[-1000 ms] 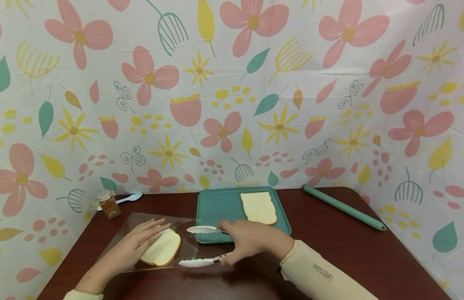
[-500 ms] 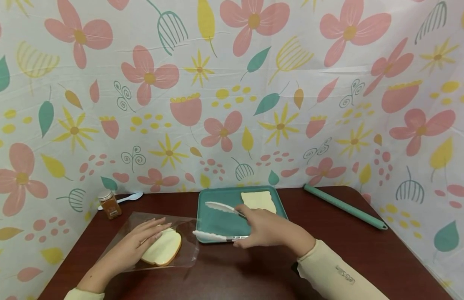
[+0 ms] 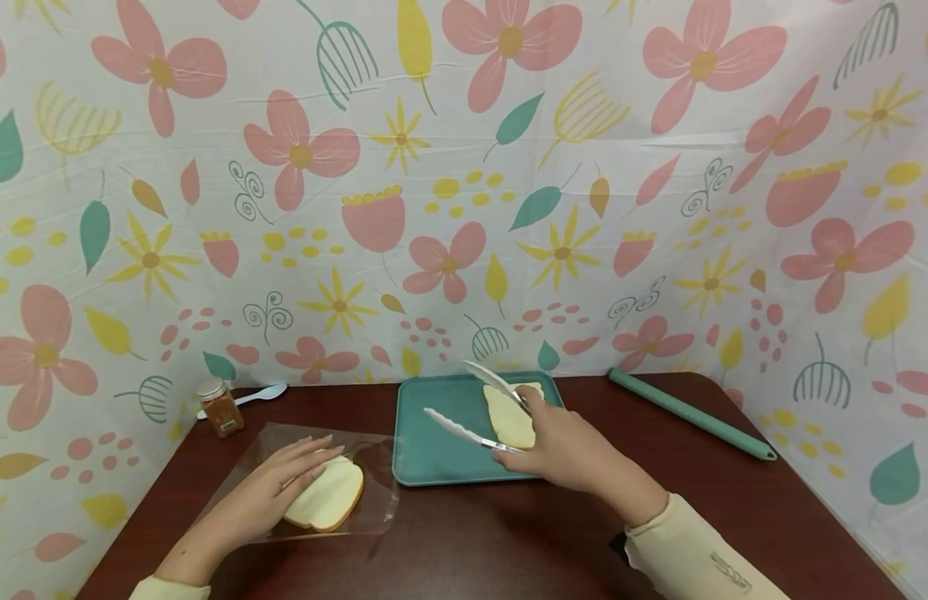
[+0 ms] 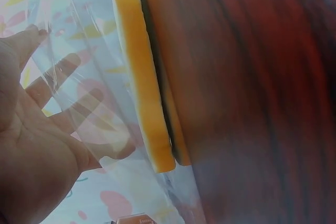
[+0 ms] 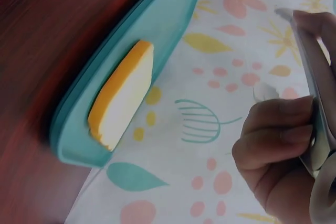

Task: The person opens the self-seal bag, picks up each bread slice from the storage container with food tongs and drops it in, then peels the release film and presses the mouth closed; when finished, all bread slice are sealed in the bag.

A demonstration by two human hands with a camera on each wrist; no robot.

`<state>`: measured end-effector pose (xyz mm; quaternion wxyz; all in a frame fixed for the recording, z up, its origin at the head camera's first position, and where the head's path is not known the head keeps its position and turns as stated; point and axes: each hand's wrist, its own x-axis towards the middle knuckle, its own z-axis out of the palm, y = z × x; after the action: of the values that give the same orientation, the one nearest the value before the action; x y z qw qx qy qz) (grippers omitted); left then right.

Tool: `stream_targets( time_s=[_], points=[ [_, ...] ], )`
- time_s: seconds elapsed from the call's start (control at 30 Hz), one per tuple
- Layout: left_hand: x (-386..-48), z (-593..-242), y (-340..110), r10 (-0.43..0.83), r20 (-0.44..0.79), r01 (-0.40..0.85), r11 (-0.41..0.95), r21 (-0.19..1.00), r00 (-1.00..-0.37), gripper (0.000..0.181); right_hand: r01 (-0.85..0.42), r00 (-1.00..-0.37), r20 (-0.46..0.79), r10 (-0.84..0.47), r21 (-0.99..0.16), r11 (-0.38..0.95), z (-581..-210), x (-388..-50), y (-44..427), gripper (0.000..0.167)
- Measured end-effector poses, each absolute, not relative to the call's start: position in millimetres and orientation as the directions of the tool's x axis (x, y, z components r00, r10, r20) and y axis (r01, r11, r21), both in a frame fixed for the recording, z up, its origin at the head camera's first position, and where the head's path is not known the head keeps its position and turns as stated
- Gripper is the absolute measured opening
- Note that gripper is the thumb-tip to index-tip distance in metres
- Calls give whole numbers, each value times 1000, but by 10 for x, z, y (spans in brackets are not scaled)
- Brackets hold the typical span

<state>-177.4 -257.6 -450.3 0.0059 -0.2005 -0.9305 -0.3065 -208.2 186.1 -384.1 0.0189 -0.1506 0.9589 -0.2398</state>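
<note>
Tongs (image 3: 461, 430) are hanging wide in our right hand (image 3: 572, 446) near the bread slice (image 3: 512, 421) on the tray (image 3: 429, 454); hard squeezing could tear it. Left of the tray, our outstretched left hand (image 3: 279, 483) is covering bagged bread (image 3: 336, 498).

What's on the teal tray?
One bread slice, on the right half of the tray in the head view; the right hand and tongs partly cover it. Its underside is hidden.

Head view: right hand (image 3: 567, 444) hides rear of tongs (image 3: 458, 428).
</note>
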Motion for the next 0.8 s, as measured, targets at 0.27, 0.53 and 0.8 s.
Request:
stream_targets(
  time_s=[0.27, 0.53, 0.8],
  points=[
    [-1776, -4513, -2563, 365, 132, 371, 728, 576, -922, 39, -203, -979, 99, -178, -413, 888, -3917, -2060, 2001, 107],
    [-1771, -4500, -2563, 374, 135, 380, 727, 572, -918, 40, -118, -993, 30, -116, -395, 911, -4021, -2079, 2074, 113],
    [-1774, -4503, -2549, 364, 122, 363, 726, 584, -923, 40, -75, -997, 9, -77, -328, 942, -4137, -2091, 2059, 109]
  ],
)
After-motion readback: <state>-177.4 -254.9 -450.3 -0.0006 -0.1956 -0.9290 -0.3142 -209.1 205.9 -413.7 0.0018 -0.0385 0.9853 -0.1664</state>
